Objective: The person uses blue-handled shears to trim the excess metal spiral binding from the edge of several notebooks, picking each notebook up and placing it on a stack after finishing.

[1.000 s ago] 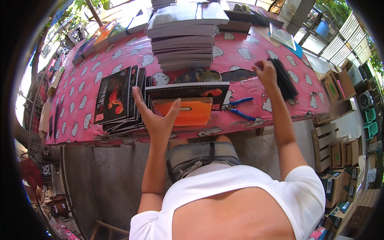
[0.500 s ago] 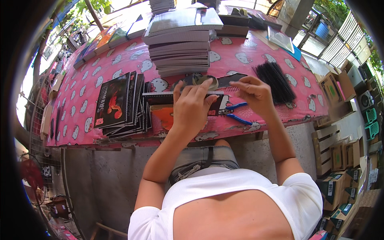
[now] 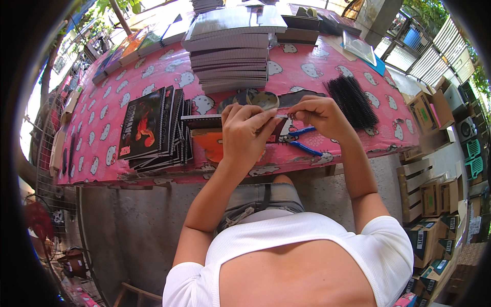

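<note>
My left hand (image 3: 244,127) is closed on a dark-covered notebook (image 3: 204,123), gripping it near its right end with the bound edge facing up. At that end my right hand (image 3: 319,115) has its fingertips pinched together, apparently on the end of a black spiral coil; the fingers mostly hide it. Blue-handled pliers (image 3: 307,148) lie just below my right hand. Under the notebook an orange sheet or cover (image 3: 208,146) shows. Behind my left hand sits a rounded camouflage-patterned thing (image 3: 250,98) with a pale rim.
Spiral-bound black notebooks (image 3: 140,128) are piled at the left. A tall stack of unbound books (image 3: 230,56) stands at the back centre. Several black coils (image 3: 353,102) lie at the right. Cardboard boxes (image 3: 432,243) are beyond the table (image 3: 368,146) on the right.
My right hand has come slightly left and down, up to the notebook's end. My left hand stays on the notebook, its fingers drawn closer together.
</note>
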Motion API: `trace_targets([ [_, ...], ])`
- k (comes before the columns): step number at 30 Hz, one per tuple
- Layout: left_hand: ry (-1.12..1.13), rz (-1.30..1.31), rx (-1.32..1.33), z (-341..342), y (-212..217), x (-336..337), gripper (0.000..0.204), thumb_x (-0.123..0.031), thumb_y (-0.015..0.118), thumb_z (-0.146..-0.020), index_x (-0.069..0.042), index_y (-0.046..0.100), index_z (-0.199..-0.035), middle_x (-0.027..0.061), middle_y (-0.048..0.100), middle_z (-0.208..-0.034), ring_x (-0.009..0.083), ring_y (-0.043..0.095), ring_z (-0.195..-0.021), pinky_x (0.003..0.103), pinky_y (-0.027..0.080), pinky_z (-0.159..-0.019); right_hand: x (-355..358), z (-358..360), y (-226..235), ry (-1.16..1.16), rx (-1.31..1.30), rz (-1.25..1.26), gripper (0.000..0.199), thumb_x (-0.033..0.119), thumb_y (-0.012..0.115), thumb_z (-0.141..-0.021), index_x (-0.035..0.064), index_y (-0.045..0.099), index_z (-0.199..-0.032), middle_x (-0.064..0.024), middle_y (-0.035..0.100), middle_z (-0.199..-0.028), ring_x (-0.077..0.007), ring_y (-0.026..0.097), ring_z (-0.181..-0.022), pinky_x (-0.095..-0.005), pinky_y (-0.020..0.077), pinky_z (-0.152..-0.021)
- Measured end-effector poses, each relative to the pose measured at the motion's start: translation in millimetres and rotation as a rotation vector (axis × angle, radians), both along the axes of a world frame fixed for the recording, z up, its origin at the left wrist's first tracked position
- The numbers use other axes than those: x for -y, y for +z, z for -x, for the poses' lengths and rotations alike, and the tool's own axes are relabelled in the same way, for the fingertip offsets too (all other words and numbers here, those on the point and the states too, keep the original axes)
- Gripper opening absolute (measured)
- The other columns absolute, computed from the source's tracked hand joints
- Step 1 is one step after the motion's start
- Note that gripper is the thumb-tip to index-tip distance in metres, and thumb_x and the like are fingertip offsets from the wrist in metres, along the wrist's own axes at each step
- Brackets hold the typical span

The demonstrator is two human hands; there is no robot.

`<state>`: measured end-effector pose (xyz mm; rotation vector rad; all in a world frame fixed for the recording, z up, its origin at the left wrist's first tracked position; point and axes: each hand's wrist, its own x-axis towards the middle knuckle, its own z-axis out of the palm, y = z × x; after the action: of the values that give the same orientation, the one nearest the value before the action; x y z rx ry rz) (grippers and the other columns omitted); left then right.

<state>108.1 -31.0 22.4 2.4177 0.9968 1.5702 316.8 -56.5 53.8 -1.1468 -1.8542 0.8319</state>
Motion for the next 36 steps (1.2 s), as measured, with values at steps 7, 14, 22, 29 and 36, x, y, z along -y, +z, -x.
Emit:
trace_targets([
  [7, 0.123, 0.048, -0.062, 3.6, 2.2, -0.7, 0.023, -0.026, 0.077, -0.068, -0.009, 0.071, -0.082, 0.0037, 0.065, -0.08, 0.0226, 0.059, -0.08, 0.04, 0.032, -0.094, 5.5, 18.6, -6.7, -0.169, 0.261, -0.456, 0.016, 0.004, 0.068, -0.08, 0.0018, 0.06, -0.093, -0.0061, 0.057, -0.084, -0.0162, 0.056, -0.069, -0.0267, 0.0439, -0.06],
  [14, 0.105, 0.085, -0.064, 4.1, -0.5, -1.6, 0.022, -0.028, 0.079, -0.065, -0.01, 0.071, -0.075, 0.0032, 0.066, -0.076, 0.0208, 0.059, -0.08, 0.04, 0.031, -0.096, 6.2, 24.9, 2.2, -0.125, 0.367, -0.363, 0.021, 0.015, 0.068, -0.079, 0.0053, 0.06, -0.095, -0.0114, 0.06, -0.088, -0.0309, 0.06, -0.079, -0.0378, 0.0478, -0.065],
  [22, 0.055, 0.108, 0.067, 4.7, 9.1, -5.8, 0.054, -0.03, 0.082, -0.062, -0.009, 0.062, -0.108, 0.0016, 0.066, -0.091, 0.0227, 0.062, -0.089, 0.037, 0.036, -0.089, 5.1, -1.2, -98.9, -0.381, 0.537, -0.01, 0.025, -0.002, 0.059, -0.074, 0.0057, 0.063, -0.098, -0.0152, 0.061, -0.095, -0.0354, 0.06, -0.09, -0.0403, 0.0484, -0.077],
  [29, 0.082, 0.086, -0.084, 9.5, 0.7, -8.1, 0.032, -0.031, 0.082, -0.061, -0.008, 0.066, -0.078, 0.0049, 0.065, -0.078, 0.0247, 0.061, -0.083, 0.037, 0.037, -0.09, -112.5, 23.5, -91.6, -0.087, 0.825, -0.145, 0.036, 0.021, 0.065, -0.075, 0.0078, 0.054, -0.107, -0.0169, 0.065, -0.084, -0.039, 0.064, -0.084, -0.0475, 0.0499, -0.071],
  [36, 0.158, 0.042, -0.017, 16.5, 3.8, -0.4, 0.028, -0.03, 0.082, -0.06, -0.009, 0.068, -0.073, 0.0025, 0.065, -0.069, 0.022, 0.061, -0.074, 0.039, 0.033, -0.097, -75.3, -17.2, -53.1, 0.209, -0.804, -0.023, 0.059, 0.017, 0.068, -0.071, -0.0018, 0.047, -0.122, -0.0158, 0.067, -0.098, -0.0309, 0.067, -0.084, -0.0396, 0.0542, -0.067],
])
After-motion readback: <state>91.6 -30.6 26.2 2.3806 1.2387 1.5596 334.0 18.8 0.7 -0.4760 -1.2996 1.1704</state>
